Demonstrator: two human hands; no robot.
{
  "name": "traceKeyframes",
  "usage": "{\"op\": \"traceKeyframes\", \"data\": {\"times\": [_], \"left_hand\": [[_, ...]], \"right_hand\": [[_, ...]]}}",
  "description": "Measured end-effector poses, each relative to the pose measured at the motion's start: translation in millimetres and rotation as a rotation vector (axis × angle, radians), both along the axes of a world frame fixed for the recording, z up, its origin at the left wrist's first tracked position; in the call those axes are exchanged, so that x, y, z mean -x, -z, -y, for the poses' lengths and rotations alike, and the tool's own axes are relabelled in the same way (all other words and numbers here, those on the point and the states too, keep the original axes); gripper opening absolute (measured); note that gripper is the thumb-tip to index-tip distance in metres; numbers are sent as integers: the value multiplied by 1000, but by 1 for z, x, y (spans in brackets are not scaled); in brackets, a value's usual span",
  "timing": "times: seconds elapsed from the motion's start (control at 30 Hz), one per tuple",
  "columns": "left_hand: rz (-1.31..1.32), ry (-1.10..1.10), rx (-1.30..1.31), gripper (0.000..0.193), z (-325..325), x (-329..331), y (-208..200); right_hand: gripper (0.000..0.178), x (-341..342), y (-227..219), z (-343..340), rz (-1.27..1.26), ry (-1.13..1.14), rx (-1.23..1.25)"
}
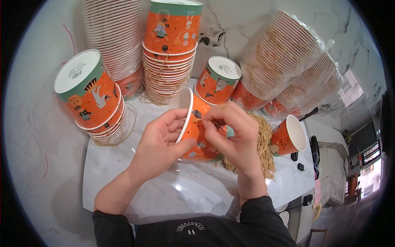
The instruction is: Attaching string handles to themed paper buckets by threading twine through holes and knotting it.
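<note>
An orange paper bucket with a white rim lies tipped on its side in front of me, its open end toward the left. My left hand holds it at the rim, with the thumb on the outer wall and fingers at the opening. On the bucket's printed side, my right hand is closed in a pinch; whatever small thing sits between its fingertips is too small to make out. A heap of tan twine lies beside and partly behind my right hand.
Nested bucket stacks with twine handles stand at the left and the back. An upturned bucket sits behind my hands. Plastic-wrapped stacks lean at the back right. Another orange bucket lies tilted right of the twine, on the marbled table.
</note>
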State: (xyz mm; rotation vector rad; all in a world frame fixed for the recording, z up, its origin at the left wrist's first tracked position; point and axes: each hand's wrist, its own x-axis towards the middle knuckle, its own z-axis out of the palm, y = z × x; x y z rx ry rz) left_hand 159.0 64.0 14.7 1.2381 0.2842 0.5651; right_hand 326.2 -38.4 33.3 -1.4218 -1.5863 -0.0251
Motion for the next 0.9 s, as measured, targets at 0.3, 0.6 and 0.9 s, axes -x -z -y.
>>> {"op": "traceKeyframes", "data": {"times": [0.3, 0.6, 0.9], "left_hand": [[33, -44, -45, 36, 1, -1, 5], [28, -3, -36, 41, 3, -1, 1], [198, 180, 376, 23, -13, 1, 11]], "right_hand": [[16, 3, 5, -2, 171, 60, -80], [16, 3, 9, -4, 205, 95, -77], [17, 4, 5, 1, 268, 118, -58]]}}
